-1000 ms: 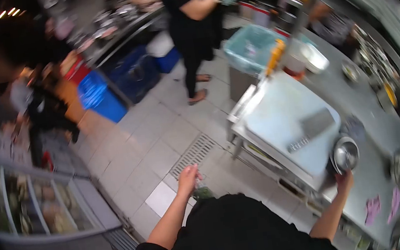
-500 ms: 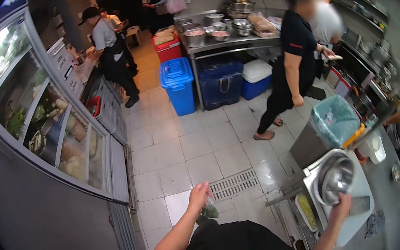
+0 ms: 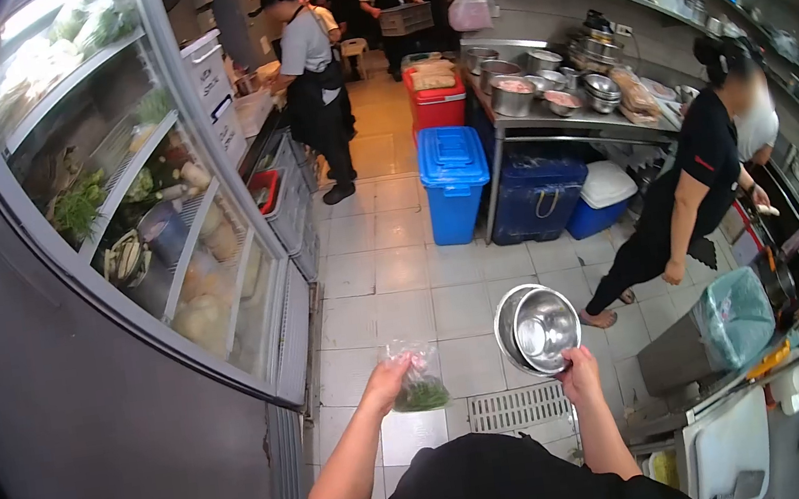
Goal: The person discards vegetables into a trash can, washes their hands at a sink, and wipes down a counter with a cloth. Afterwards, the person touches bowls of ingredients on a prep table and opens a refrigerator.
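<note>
Metal bowls (image 3: 544, 333) in outstretched right hand (image 3: 582, 375)

Both hands (image 3: 387, 385) (image 3: 580, 374) forward, well apart (each curled tight)

White floor tiles (image 3: 394, 281) run up the center of the frame, bearing a blue lidded bin (image 3: 452, 182), a dark blue box (image 3: 536, 199) and a white-lidded cooler (image 3: 600, 198). At upper right, a steel table (image 3: 595, 121) holds metal pots (image 3: 512, 98) and bowls (image 3: 601, 94). At lower right, a cleaver (image 3: 749, 484) lies on a white cutting board (image 3: 727, 438) atop a metal counter (image 3: 792, 430).
</note>
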Motion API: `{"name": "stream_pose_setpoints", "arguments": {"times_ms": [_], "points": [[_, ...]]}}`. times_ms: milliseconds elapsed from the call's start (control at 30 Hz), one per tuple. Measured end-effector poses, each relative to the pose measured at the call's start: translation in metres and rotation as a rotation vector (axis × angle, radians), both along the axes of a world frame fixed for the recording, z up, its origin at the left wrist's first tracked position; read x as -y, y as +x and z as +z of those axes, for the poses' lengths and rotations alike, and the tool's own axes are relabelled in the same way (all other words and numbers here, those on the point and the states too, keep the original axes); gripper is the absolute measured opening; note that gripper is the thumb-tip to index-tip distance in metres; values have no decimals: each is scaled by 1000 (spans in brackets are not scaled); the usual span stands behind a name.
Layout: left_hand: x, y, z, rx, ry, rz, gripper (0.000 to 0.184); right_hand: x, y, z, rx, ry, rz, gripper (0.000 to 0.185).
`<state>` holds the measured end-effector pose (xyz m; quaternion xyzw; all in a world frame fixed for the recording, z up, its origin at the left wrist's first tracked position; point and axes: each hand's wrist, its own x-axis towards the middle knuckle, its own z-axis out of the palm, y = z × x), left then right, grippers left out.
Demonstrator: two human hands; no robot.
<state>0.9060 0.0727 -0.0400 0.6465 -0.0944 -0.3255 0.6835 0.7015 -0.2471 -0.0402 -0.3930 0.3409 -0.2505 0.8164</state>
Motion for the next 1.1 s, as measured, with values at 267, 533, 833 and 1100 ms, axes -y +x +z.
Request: {"name": "stream_pose_setpoints", "arguments": {"times_ms": [267, 533, 833, 1100], "points": [[-58, 104, -3, 103, -168, 691, 38, 5, 142, -32, -82, -60, 212, 26], [-234, 206, 160, 646, 55, 1543, 30, 3, 307, -70, -160, -29, 363, 17], [-335, 261, 227, 469, 1153, 1527, 69, -53, 476, -57, -143, -89, 695, 16], [-397, 285, 135, 530, 391, 1403, 54, -151, 471, -55, -73, 147, 854, 31]]}}
